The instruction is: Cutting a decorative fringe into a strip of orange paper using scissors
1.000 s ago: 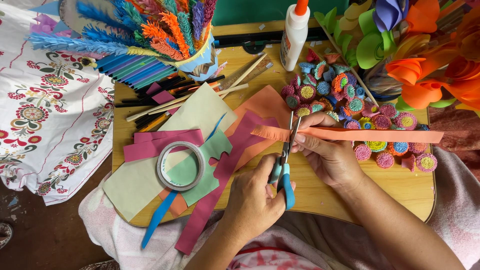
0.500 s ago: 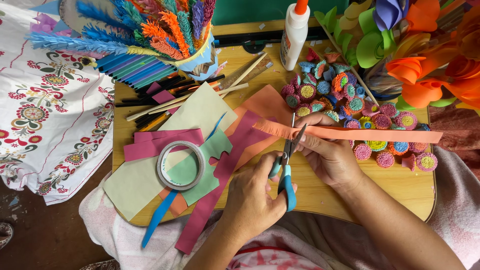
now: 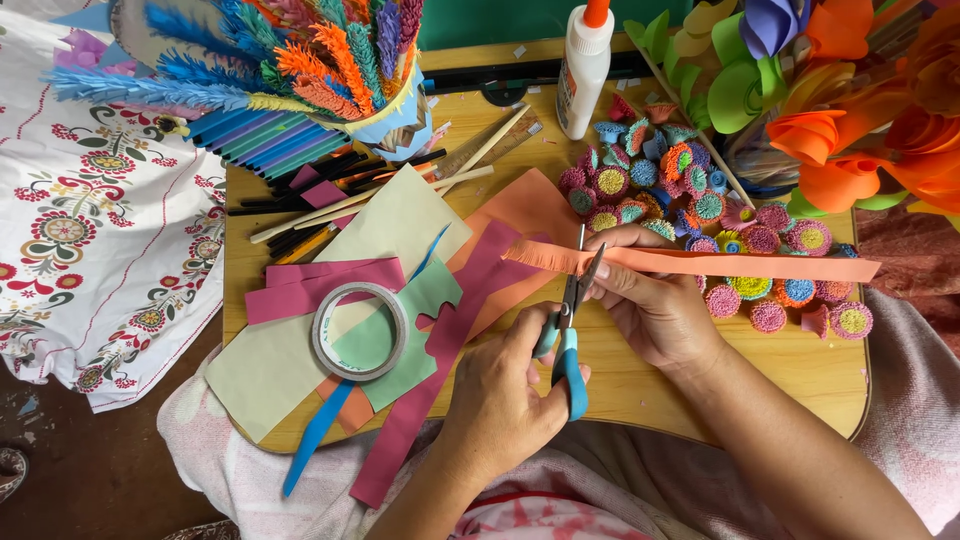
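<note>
At a small wooden table (image 3: 700,380) crowded with craft paper, a person's left hand (image 3: 500,400) gripped a pair of blue-handled scissors (image 3: 568,330), blades parted over the fringed end of an orange paper strip (image 3: 700,263). The right hand (image 3: 655,300) pinched that strip just right of the scissors, holding it level above the table. A roll of tape (image 3: 355,330) lay left of the scissors; rolled paper flowers (image 3: 700,200) clustered behind the strip, beside a glue bottle (image 3: 583,65).
</note>
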